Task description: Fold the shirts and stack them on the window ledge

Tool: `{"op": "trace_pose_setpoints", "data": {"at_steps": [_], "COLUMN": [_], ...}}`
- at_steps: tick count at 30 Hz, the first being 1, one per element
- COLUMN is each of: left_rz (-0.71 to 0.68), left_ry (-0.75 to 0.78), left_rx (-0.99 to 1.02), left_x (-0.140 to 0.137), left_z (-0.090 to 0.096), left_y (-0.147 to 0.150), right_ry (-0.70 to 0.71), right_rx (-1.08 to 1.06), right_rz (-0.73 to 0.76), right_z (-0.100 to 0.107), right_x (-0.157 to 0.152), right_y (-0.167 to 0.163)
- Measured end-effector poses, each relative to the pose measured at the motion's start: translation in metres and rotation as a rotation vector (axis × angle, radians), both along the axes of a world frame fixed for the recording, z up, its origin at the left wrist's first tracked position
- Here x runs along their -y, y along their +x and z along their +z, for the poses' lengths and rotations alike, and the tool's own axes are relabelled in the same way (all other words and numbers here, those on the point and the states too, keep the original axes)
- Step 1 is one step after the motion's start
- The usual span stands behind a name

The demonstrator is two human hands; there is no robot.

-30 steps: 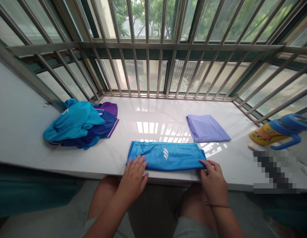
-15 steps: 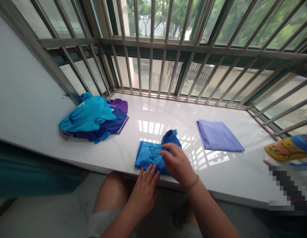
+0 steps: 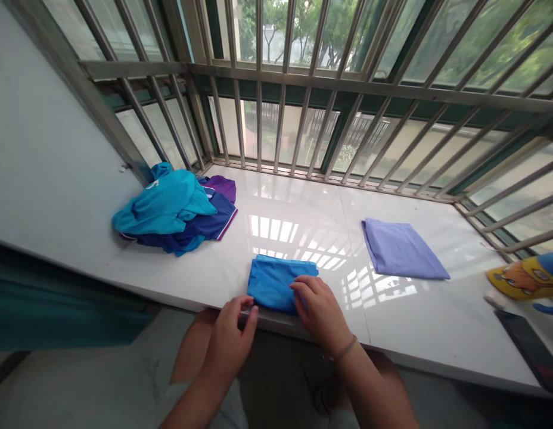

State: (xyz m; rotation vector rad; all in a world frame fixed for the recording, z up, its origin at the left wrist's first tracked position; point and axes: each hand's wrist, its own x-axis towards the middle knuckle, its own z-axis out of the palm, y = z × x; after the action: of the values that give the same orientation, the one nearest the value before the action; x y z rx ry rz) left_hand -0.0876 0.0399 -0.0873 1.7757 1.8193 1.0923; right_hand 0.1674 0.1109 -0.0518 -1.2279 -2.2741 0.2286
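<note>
Bright-blue folded cloth garment [image 3: 274, 283], a small soft rectangle; lies at the near edge of the glossy white slab counter [image 3: 428, 322]. Garment taken as clock centre, twelve towards the metal-barred window [image 3: 330, 82].

Step in hand, by judgement: folding, with the latest fold wanting to be squared. Next move, by judgement: calls for light pressure on the edges, so that the layers lie flat without slipping open.

Left bare hand [image 3: 227, 336]: between seven and eight o'clock; fingers curved, thumb held apart, nothing gripped; fingertips at the garment's near-left corner, contact uncertain.

Right bare hand [image 3: 322, 304], thin bracelet [image 3: 347, 347] at wrist: four o'clock; knuckles up, fingers bent over the garment's right end; whether they pinch cloth, cannot tell.

Lilac flat-folded cloth [image 3: 404, 247]: between two and three o'clock, well apart.

Loose heap of turquoise, navy and purple garments [image 3: 169, 205]: ten o'clock, well apart.
</note>
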Motion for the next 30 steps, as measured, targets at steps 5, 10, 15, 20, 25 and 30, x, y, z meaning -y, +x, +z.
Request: {"op": "trace_pose_setpoints", "data": {"at_steps": [5, 10, 15, 20, 25, 30], "left_rz": [0.177, -0.116, -0.306, -0.239, -0.14, 0.072], "left_ry": [-0.076, -0.019, -0.147, -0.21, -0.312, -0.364], "left_rx": [0.028, -0.15, -0.373, -0.473, -0.529, -0.342], "left_x": [-0.056, -0.116, -0.144, -0.166, -0.177, -0.144], "left_z": [0.0, 0.006, 0.035, 0.054, 0.041, 0.035], "left_y": [-0.009, -0.008, -0.001, 0.013, 0.014, 0.0], "right_ry": [-0.044, -0.172, -0.254, -0.265, -0.235, -0.144], "right_rx": [0.085, 0.293, 0.109, -0.02, 0.031, -0.101], "right_rz": [-0.151, -0.136, -0.19, -0.285, -0.353, -0.403], "right_z": [0.001, -0.002, -0.007, -0.015, -0.017, -0.014], "right_x": [-0.031, -0.07, -0.076, -0.074, -0.076, -0.045], "right_y": [0.006, 0.007, 0.019, 0.023, 0.019, 0.022]}}
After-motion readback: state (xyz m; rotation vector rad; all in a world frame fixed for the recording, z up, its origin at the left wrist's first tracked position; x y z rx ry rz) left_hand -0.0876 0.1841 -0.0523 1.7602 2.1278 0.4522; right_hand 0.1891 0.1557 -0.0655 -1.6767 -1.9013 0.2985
